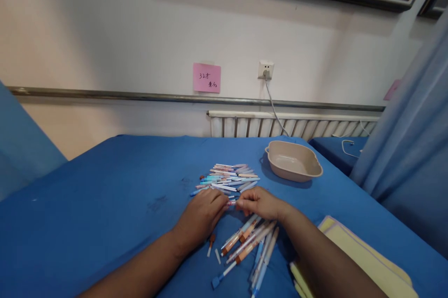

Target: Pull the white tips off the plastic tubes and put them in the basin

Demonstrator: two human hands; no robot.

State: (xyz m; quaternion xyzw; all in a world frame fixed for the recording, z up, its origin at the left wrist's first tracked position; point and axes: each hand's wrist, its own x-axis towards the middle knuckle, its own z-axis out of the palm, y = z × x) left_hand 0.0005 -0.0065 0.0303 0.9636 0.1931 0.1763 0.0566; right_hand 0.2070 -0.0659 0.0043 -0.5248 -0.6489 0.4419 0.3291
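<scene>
From where I stand, a smooth blue curtain [24, 144] hangs far left of the grip. A blue cloth cover [115, 190], darkly smudged, lies beneath. Left hand [205, 207]: fingers bent, closed on one end of a slim pink-patterned pen [232, 203]; its fingertips are partly hidden. Nearer than this hand lies a short piece [212, 239] with a brown, block-shaped end. Directly beyond the grip, slender white, blue and pale pens form a loose heap [227, 177]. The pink-patterned pen spans the gap between both hands. Nearer than the grip, straight pen barrels [250, 244] fan out. Right hand [261, 202]: thumb and fingers pinched on the pen's other end. Beyond, rightward: a beige, round-cornered basin [294, 162]. Nearer, rightward: folded yellow fabric [364, 256], purple-edged.
</scene>
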